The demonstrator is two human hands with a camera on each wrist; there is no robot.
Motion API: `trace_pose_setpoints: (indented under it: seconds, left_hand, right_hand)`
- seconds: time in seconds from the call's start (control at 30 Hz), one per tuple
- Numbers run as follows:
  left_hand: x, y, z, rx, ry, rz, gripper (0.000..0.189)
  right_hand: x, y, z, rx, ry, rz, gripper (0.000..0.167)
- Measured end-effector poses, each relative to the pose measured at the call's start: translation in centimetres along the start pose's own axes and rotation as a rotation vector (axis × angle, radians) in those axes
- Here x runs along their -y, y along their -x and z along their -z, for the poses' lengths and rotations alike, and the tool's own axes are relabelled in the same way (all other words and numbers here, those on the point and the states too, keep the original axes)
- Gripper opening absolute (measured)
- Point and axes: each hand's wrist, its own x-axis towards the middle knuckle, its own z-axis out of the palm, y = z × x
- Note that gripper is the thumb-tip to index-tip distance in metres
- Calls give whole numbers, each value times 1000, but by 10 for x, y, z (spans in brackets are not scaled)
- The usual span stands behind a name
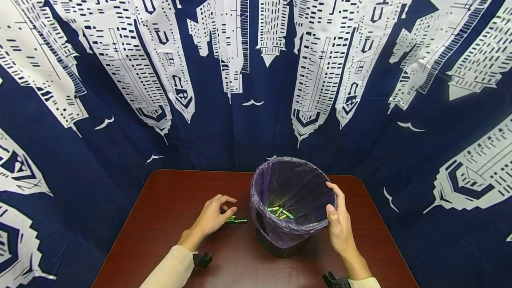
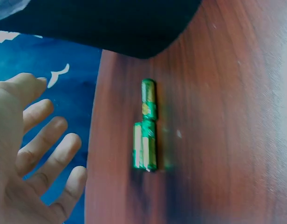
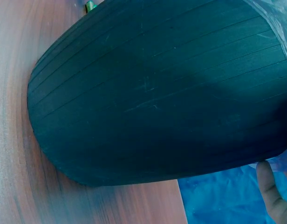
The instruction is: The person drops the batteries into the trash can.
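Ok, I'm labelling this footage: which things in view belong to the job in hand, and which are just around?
Likely part of the job:
- black bin, its rim held by the right hand
- purple liner
- green batteries in the bin
- loose green batteries near the left hand

Just around:
- red-brown table
- skyline-print cloth
- black wrist devices

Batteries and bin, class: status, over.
Left hand empty, near three loose batteries on the table. Right hand grips the bin by its rim. More batteries inside; nothing visibly blocking.
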Motion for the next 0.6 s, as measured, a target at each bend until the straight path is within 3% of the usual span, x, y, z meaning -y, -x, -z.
trace_pose_setpoints:
  seconds: [0.23, 0.6]
  left_hand:
    - [14, 10, 0, 74, -16, 31, 24]
    - [26, 17, 0, 143, -44, 35, 29]
  right_hand:
    - [3, -3, 0, 1, 39, 31, 60]
    - [5, -2, 0, 12, 18, 6, 61]
